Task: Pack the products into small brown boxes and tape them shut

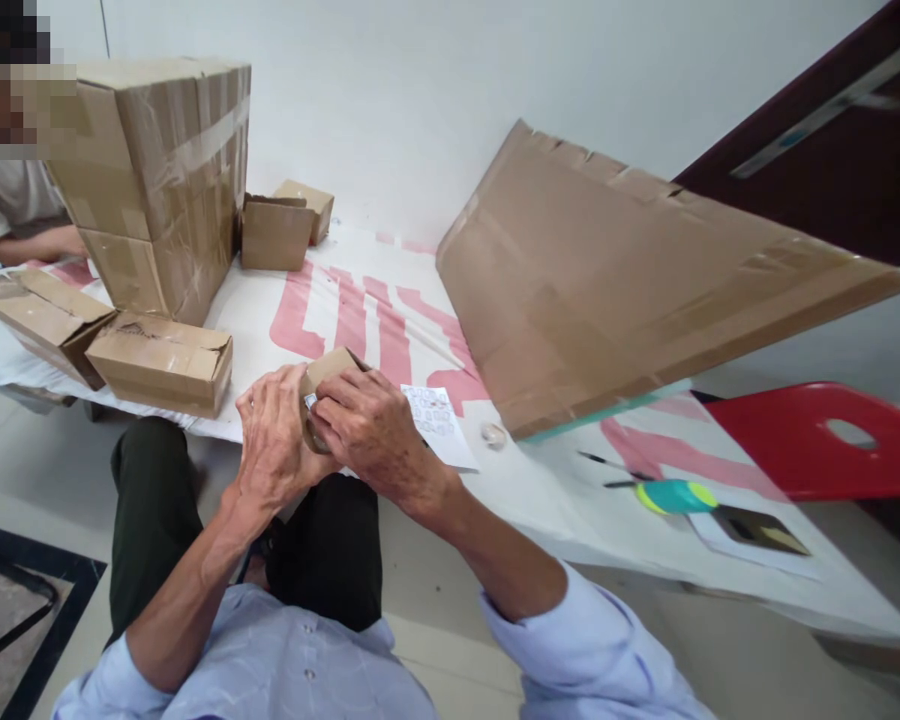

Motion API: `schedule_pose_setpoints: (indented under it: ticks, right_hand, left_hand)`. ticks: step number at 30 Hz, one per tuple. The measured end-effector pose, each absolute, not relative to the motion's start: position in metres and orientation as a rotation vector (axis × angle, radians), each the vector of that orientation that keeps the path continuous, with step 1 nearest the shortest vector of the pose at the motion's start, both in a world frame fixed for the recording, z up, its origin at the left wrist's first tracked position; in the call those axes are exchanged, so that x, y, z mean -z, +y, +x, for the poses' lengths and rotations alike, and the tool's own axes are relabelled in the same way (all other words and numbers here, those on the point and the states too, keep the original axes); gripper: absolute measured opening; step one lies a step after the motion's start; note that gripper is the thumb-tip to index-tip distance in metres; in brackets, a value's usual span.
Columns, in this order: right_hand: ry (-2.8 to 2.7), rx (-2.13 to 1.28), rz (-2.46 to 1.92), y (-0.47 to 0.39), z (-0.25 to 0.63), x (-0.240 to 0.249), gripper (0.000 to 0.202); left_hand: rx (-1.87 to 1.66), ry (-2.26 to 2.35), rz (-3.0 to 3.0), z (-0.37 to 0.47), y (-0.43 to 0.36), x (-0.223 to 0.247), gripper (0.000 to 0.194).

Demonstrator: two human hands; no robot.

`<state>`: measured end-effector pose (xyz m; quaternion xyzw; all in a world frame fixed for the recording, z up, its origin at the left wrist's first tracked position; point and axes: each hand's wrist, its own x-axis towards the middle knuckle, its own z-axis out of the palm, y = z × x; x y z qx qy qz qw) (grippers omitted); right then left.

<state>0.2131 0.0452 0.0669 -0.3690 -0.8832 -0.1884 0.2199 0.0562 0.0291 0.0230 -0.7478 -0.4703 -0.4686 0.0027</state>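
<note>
A small cardboard box (335, 362) is held up at the table's front edge, above my lap. My left hand (274, 430) is wrapped around its left side and underside. My right hand (371, 425) lies over the near face with curled fingers. Its fingertips press a small white label (310, 401) against the cardboard, and most of that label is hidden under them. Just right of my right hand, a white sheet with rows of small printed marks (436, 415) lies on the table.
Two small cartons (161, 365) lie at the left, before a tall taped box (172, 180). Open small boxes (274, 235) stand behind. A large cardboard panel (607, 290) leans at right, near a tape roll (493, 436), teal-yellow object (675, 497), phone (761, 528) and red stool (825, 440). Another person sits far left.
</note>
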Motion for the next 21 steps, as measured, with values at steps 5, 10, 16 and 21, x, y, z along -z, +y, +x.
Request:
schedule_pose_setpoints:
  ticks: [5, 10, 16, 21]
  right_hand:
    - [-2.422, 0.486, -1.031, 0.0451, 0.2134, -0.0685, 0.025]
    - [-2.417, 0.417, -1.085, 0.0438, 0.2147, -0.0716, 0.021]
    - [-2.396, 0.481, -1.141, 0.0389, 0.212, -0.0715, 0.02]
    - [-2.344, 0.409, -1.148, 0.0408, 0.2122, -0.068, 0.021]
  left_hand:
    - [1.448, -1.477, -2.33, 0.059, 0.0297, -0.0236, 0.071]
    - [1.412, -1.509, -2.344, 0.0607, 0.0284, -0.025, 0.076]
    - [1.428, -1.495, -2.333, 0.0648, 0.0264, -0.0285, 0.068]
    - [1.43, -1.477, -2.337, 0.0655, 0.0276, -0.0283, 0.069]
